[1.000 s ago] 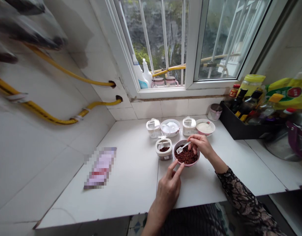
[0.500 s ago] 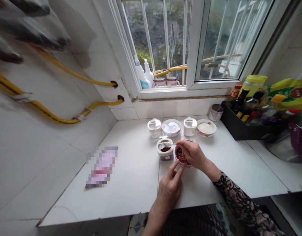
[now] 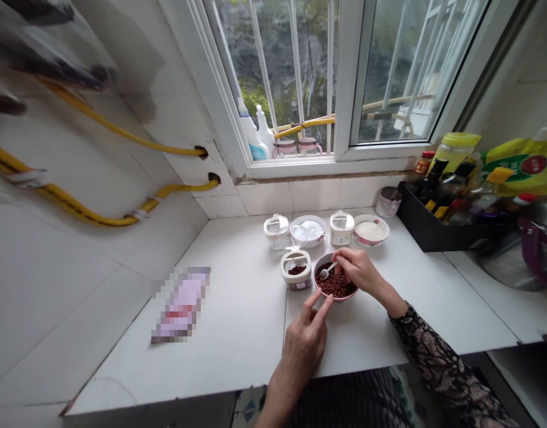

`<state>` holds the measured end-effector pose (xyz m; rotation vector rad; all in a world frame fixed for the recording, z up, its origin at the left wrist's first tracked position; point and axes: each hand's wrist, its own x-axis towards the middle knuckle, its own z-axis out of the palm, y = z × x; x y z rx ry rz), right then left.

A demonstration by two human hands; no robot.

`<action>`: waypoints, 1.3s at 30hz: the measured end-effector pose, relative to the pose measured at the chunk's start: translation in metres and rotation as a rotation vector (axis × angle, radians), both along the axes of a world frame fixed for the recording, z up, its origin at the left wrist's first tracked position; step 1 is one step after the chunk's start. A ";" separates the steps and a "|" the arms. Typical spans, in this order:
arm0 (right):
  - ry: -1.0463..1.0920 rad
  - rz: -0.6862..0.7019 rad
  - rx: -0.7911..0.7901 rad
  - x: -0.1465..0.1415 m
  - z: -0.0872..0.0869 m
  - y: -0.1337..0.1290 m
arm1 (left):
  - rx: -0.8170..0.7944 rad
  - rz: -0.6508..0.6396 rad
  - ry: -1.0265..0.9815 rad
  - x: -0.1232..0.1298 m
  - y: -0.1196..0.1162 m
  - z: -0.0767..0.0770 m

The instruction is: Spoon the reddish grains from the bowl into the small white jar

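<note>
My right hand pinches a small white spoon, its tip down in a bowl of dark reddish-brown dried bits that look like peppercorns. Two outstretched fingers of my left hand rest against the near rim of this bowl. Just left of the bowl stands a seasoning jar with a cream rim, its clear lid raised, holding some of the same dark bits. Behind these are a clear-lidded jar, a bowl of white grains, another lidded jar and a flowered bowl of pale powder.
At the right, a black box holds several bottles, with a steel pot beside it. A blurred purple packet lies on the left of the white counter. Yellow pipes run along the left wall.
My right hand has brought the spoon from over the cream-rimmed jar rightward and down into the bowl of dark bits. My left hand stays at the bowl's rim. The view has shifted slightly.
</note>
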<state>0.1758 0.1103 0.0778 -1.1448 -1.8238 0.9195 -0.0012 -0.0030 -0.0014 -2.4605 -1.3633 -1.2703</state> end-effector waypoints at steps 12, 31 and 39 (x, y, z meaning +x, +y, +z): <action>0.269 -0.073 -0.200 0.006 0.002 0.009 | 0.020 0.014 0.003 0.001 0.001 -0.001; 0.207 0.053 0.252 -0.034 -0.001 -0.019 | 0.048 0.009 0.013 0.000 0.002 -0.002; 0.197 -0.025 0.166 -0.005 0.006 -0.007 | 0.031 0.015 0.013 0.000 0.001 -0.002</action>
